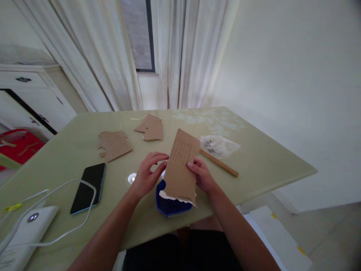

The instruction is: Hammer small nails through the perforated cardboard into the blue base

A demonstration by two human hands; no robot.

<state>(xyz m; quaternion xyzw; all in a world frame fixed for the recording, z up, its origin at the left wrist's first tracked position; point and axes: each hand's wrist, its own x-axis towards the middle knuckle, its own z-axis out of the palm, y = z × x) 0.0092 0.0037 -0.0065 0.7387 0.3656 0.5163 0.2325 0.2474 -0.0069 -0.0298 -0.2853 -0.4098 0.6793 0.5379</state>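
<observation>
— Between both hands, what is held?
— A cardboard sheet (182, 169), tilted up, printed rows on its upper part. Left hand (146, 175) pinches its left edge, fingers curled; right hand (201, 176) grips the right edge, fingers closed on it.
— Under the sheet?
— A blue box (169, 206) on the table (254, 158), partly covered, below both hands.
— Left of the left hand?
— A phone (88, 187), a white cable (70, 210), cardboard scraps (114, 145) beyond.
— Right of the right hand?
— A wooden stick (219, 163), a plastic bag (218, 146) near it.

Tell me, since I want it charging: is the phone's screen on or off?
Off: the phone lies face up, its screen uniformly black.
</observation>
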